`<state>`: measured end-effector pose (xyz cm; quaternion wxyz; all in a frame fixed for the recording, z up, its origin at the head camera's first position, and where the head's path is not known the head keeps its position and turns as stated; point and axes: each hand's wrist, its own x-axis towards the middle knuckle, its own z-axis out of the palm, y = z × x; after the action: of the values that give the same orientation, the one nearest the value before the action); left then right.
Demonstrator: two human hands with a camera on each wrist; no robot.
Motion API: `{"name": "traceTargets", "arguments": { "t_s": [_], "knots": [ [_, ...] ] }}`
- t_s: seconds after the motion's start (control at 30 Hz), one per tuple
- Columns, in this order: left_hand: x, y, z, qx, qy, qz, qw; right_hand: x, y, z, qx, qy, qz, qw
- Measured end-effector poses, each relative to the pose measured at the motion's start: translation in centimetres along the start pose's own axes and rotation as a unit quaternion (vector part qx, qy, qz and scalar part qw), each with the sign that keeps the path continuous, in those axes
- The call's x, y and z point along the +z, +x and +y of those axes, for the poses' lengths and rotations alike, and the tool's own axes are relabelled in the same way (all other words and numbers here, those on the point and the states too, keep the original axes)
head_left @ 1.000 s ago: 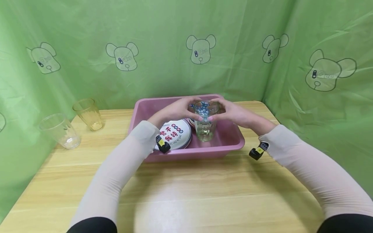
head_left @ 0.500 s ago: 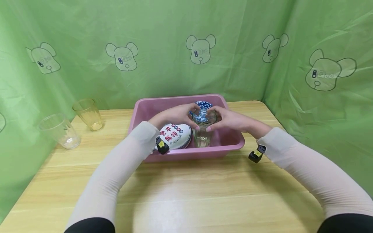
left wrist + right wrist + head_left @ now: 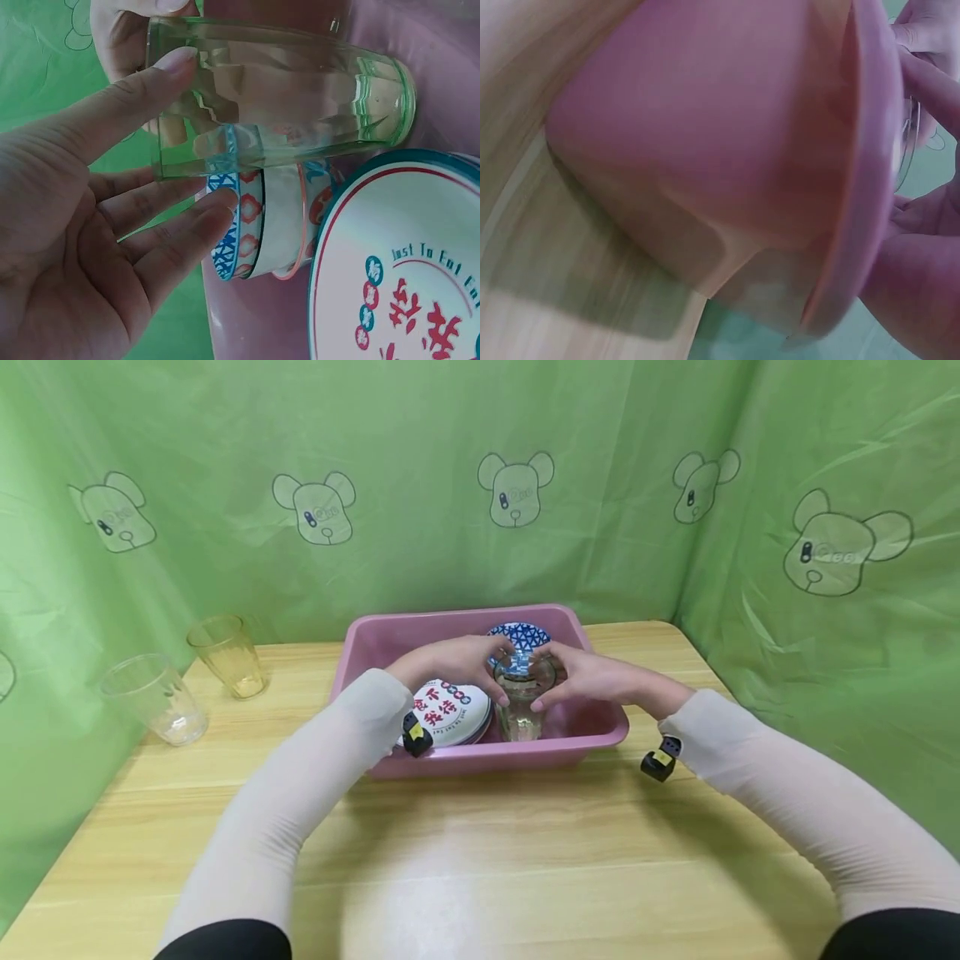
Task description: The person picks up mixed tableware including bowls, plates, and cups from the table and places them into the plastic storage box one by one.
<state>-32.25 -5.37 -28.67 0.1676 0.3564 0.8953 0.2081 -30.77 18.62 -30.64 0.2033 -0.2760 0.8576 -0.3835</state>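
Observation:
A pale green drinking glass (image 3: 521, 722) stands upright in the pink plastic basin (image 3: 600, 741), right of round white lidded containers (image 3: 444, 712) with red lettering. My left hand (image 3: 460, 662) holds the glass near its rim, its thumb on the near side. From the other side my right hand (image 3: 587, 675) also holds the rim. In the left wrist view the left thumb lies across the glass wall (image 3: 300, 90), with the other fingers spread beside the rim. Behind the glass are bowls with a blue-patterned rim (image 3: 521, 633). The basin wall (image 3: 705, 112) mostly hides the right fingers in the right wrist view.
On the wooden table (image 3: 480, 860), a clear glass (image 3: 161, 702) and an amber glass (image 3: 228, 657) stand at the far left. Green curtain (image 3: 420, 510) hangs behind the table and at both sides.
Both hands have lowered the glass and brought it slightly nearer in the basin. The blue-patterned bowl behind has come into fuller view. In the last half second the thumbs have spread slightly apart.

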Motion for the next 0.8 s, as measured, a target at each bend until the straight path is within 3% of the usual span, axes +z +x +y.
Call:
{"name": "traceTargets", "arguments": {
  "t_s": [0.47, 0.8],
  "knots": [
    [-0.6, -0.1, 0.8, -0.009, 0.054, -0.016, 0.9984, -0.8, -0.4, -0.9, -0.003, -0.061, -0.032, 0.9976],
    [-0.7, -0.8, 0.4, 0.000, 0.049, -0.010, 0.9988, -1.3, -0.6, -1.5, 0.002, -0.079, -0.028, 0.9964]
  ]
}}
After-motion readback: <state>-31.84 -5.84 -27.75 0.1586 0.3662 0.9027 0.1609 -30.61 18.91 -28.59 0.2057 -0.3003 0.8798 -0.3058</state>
